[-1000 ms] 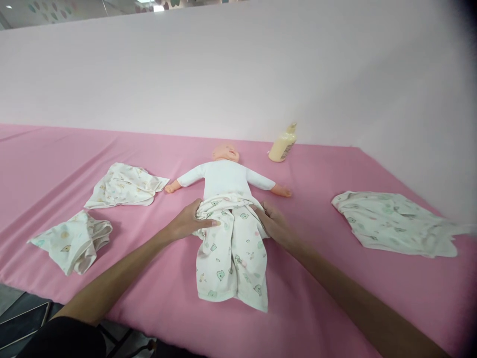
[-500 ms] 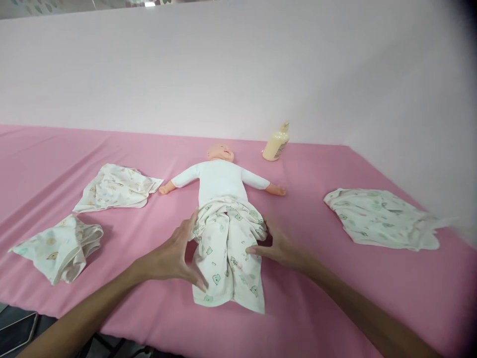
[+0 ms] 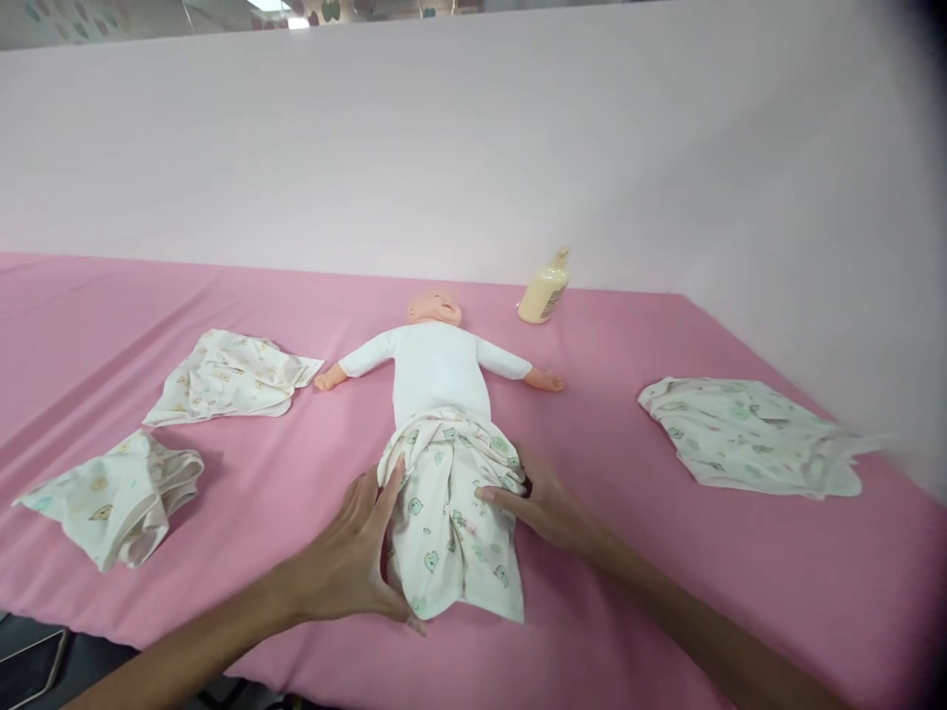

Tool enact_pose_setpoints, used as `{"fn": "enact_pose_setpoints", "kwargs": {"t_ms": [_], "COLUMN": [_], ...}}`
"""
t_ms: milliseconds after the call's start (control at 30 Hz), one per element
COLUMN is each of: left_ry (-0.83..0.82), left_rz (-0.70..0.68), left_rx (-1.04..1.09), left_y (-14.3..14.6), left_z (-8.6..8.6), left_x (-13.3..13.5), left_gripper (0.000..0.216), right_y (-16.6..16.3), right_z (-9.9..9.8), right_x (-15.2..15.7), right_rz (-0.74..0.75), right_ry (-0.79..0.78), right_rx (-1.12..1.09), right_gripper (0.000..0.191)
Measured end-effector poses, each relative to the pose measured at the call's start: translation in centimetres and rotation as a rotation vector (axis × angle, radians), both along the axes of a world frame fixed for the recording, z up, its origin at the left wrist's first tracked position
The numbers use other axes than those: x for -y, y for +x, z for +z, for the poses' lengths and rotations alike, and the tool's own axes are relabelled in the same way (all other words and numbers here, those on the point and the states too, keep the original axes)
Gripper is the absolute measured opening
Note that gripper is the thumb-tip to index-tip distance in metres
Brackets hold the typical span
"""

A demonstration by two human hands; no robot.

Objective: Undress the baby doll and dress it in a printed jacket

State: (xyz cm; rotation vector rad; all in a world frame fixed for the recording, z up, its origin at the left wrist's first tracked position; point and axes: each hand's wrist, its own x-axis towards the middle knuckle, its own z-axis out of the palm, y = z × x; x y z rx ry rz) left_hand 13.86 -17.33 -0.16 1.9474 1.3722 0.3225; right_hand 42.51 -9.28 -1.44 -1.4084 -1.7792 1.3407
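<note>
A baby doll (image 3: 442,370) in a white long-sleeved top lies on its back, arms spread and head at the far end. White baby pants (image 3: 459,537) with green animal prints cover its lower body, bunched at the waist. My left hand (image 3: 355,552) rests along the pants' left side, fingers stretched out and thumb apart near the lower hem. On the other side, my right hand (image 3: 544,503) has its thumb on top of the pants and its fingers at their side edge, partly hidden. The doll's feet are out of sight.
A pink sheet (image 3: 592,434) covers the table. A cream pump bottle (image 3: 544,291) stands behind the doll. Two printed cloth garments (image 3: 229,375) lie at the left, and another printed garment (image 3: 747,434) lies at the right. A pale wall (image 3: 370,148) runs along the back.
My left hand has moved down toward the lower hem, its thumb now at the hem. The pants' waist sits slightly lower and their left side is drawn inward. My right hand stays by its side.
</note>
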Motion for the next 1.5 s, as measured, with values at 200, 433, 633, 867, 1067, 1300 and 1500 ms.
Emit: {"fn": "enact_pose_setpoints", "kwargs": {"t_ms": [200,433,633,867,1067,1300,1500], "left_ry": [-0.013,-0.031,-0.169,-0.175,-0.286,-0.431,-0.445], "left_rz": [0.057,0.098,0.044,0.083,0.112,0.169,0.257], "left_rx": [0.079,0.255,0.559,0.653,0.717,0.699,0.638], "left_y": [0.3,0.6,1.2,0.5,0.2,0.3,0.6], "left_z": [-0.2,1.2,4.1,1.4,0.7,1.4,1.8], "left_x": [0.0,-0.1,0.2,0.7,0.9,1.0,2.5], "left_gripper": [0.157,0.149,0.128,0.123,0.118,0.093,0.086], "right_y": [-0.2,0.2,0.6,0.8,0.7,0.4,0.5], "right_z": [0.1,0.2,0.9,0.6,1.3,2.3,2.2], "right_x": [0.4,0.4,-0.1,0.9,2.5,4.5,7.7], "right_rz": [-0.045,-0.020,0.098,0.144,0.147,0.116,0.038], "right_ry": [0.002,-0.009,-0.051,-0.024,-0.007,-0.103,-0.081], "right_rx": [0.047,0.000,-0.163,-0.099,-0.089,-0.078,0.065], "right_gripper": [0.063,0.055,0.038,0.038,0.035,0.038,0.045]}}
